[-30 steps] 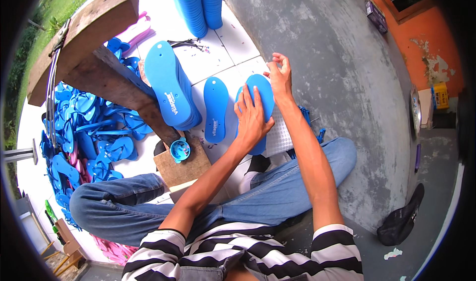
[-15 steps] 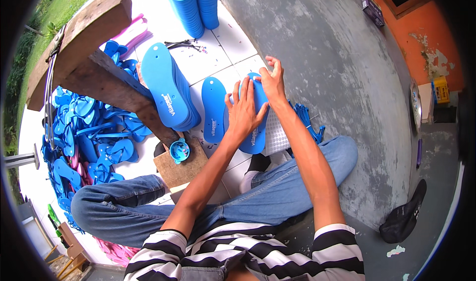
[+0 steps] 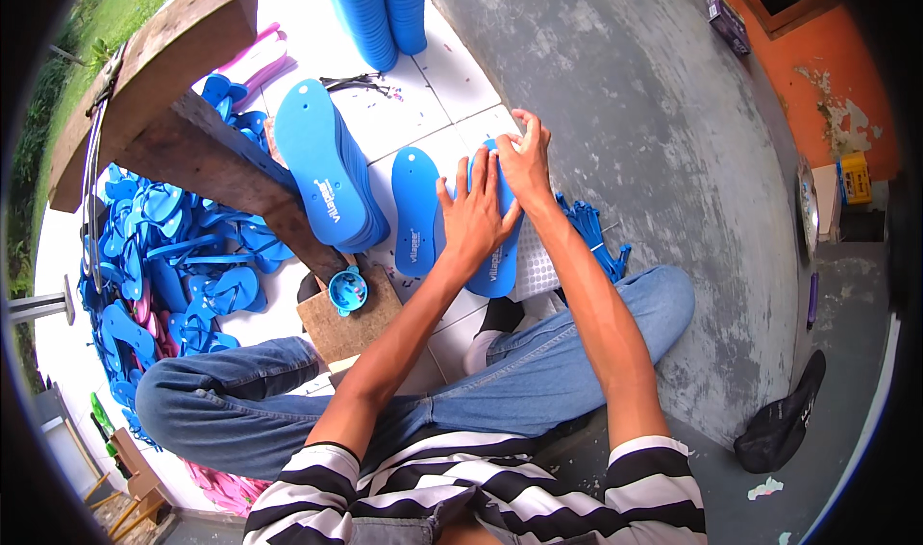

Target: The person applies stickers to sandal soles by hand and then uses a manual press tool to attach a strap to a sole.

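Observation:
Two blue sandal soles lie side by side before me. My left hand [image 3: 473,220] rests flat on the right sole [image 3: 493,276], fingers stretched toward its toe end. At that toe end my right hand [image 3: 528,167] has its fingers bent and closed together; whatever they pinch is too small or hidden to name. The left sole [image 3: 415,213] bears a small white round spot near its toe. A sheet with rows of small round dots [image 3: 538,268] lies partly under the right forearm. A tall stack of blue soles [image 3: 322,165] stands to the left.
More blue sole stacks [image 3: 361,16] stand at the back. A heap of blue sandals [image 3: 168,257] fills the left beside a wooden post [image 3: 207,165]. A blue bowl [image 3: 347,292] sits on a wooden board [image 3: 375,324]. Blue straps [image 3: 594,240] lie at right, by the grey raised surface [image 3: 663,161].
My right hand has lowered slightly onto the toe end of the right sole, and its raised fingers have curled in. My left hand stays almost in place on the sole.

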The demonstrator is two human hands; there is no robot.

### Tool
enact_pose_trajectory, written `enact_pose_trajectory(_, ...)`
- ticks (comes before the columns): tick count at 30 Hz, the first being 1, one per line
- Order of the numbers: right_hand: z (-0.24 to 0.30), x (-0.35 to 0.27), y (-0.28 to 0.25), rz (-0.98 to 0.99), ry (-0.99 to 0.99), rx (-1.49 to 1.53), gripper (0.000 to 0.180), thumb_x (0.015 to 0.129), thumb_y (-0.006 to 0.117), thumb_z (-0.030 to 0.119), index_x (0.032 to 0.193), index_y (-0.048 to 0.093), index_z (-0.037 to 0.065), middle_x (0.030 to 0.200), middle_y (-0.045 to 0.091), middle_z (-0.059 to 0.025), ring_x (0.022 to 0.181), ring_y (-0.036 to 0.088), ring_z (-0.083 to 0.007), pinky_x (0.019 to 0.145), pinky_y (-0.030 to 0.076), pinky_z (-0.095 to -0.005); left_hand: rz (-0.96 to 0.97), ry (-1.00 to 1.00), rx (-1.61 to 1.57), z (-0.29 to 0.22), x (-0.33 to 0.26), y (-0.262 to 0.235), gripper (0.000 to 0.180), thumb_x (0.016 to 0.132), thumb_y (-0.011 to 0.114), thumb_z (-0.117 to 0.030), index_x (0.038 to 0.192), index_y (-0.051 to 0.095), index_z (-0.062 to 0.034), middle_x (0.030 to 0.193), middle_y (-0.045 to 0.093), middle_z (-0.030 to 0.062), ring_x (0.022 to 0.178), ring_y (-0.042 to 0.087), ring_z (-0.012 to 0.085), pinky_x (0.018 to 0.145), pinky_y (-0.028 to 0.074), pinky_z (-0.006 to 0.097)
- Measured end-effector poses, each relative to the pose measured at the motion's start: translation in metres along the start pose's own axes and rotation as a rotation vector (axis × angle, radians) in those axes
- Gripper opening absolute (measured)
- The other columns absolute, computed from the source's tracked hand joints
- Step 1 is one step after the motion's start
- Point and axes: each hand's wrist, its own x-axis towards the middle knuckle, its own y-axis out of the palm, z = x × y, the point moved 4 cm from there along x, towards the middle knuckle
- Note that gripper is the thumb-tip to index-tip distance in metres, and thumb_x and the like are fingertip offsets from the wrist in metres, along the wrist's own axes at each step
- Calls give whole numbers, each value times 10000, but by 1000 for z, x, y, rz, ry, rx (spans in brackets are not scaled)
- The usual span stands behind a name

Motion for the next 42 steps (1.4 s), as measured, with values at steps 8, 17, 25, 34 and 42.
enact_pose_trajectory(8,21,-1,-3,-13,-137,-242,512,870,593,95,1353,434,33,1362,349,-267,1284,401,-430,1021,459,-467,157,18,192,-11,12,2,851,881,539,-648,1533,418,-115,1590,350,116,1447,335,342,1098,141,739)
enact_pose_trajectory(17,83,4,-33,-128,-288,-148,457,911,592,89,1353,481,58,1429,326,-215,1198,532,-382,957,529,-448,89,-52,-114,-17,17,-7,1048,749,786,-505,1504,351,78,1545,281,352,1374,361,485,1134,331,557)
enact_pose_trajectory(25,83,-2,-43,-133,-272,-151,446,924,578,93,1355,469,64,1428,319,-200,1196,545,-381,931,536,-448,-2,-146,-343,5,31,-47,995,752,796,-394,1478,350,120,1514,299,411,1343,399,524,1126,385,515)
enact_pose_trajectory(34,86,-2,-35,-114,-286,-154,456,925,583,89,1365,464,70,1419,329,-185,1170,548,-340,908,539,-427,-137,-234,-104,99,11,-7,976,739,834,-310,1522,356,21,1546,252,379,1368,358,530,1145,349,538)
enact_pose_trajectory(42,84,-3,-35,-102,-301,-159,456,920,586,91,1360,469,61,1405,348,-190,1160,551,-348,890,540,-426,17,-410,-145,118,-15,27,1003,765,848,-277,1554,289,-10,1582,194,342,1363,375,540,1093,445,523)
